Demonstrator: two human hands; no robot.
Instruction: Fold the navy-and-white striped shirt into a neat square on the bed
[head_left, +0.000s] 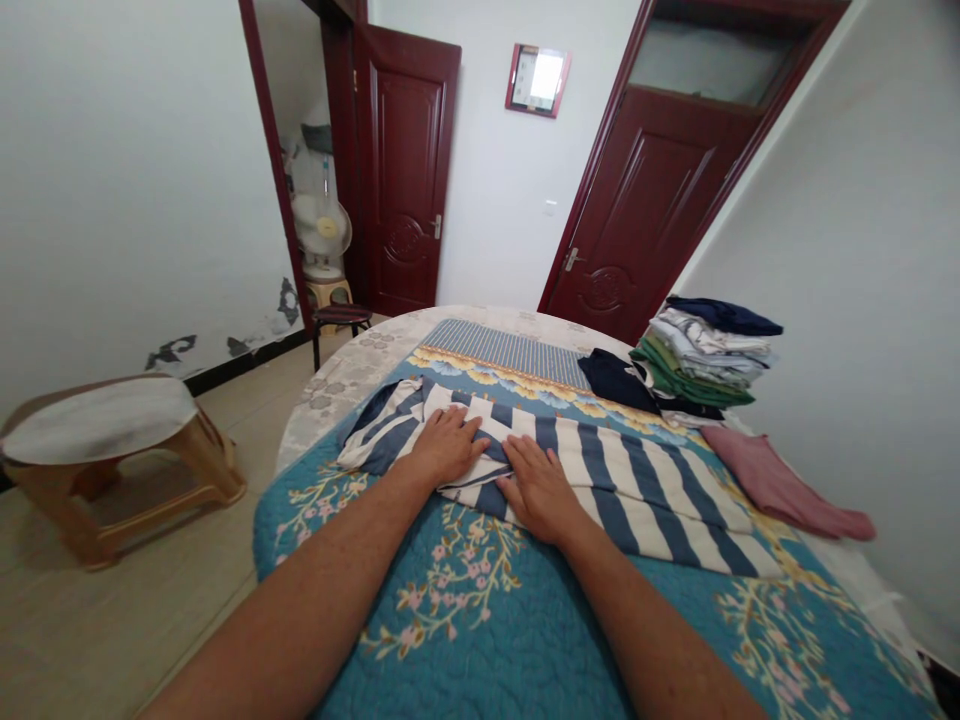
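Observation:
A navy-and-cream striped shirt point(607, 465) lies partly folded into a long strip across the teal floral quilted cover point(540, 630). My left hand point(450, 445) rests on its left part, palm down with the fingers spread. Just to the right, my right hand point(541, 488) lies flat on the same cloth, thumb pointing toward the left hand. Neither hand grips the fabric. A short bunched piece of the shirt with a dark edge sticks out at the far left. Cloth under both palms is hidden.
Folded clothes point(709, 350) are stacked at the back right, beside a dark navy garment point(619, 380). A pink garment point(784, 480) lies at the right edge. Left of the round table point(319, 400) stand a tan plastic stool point(127, 490) and a small dark stool point(343, 315).

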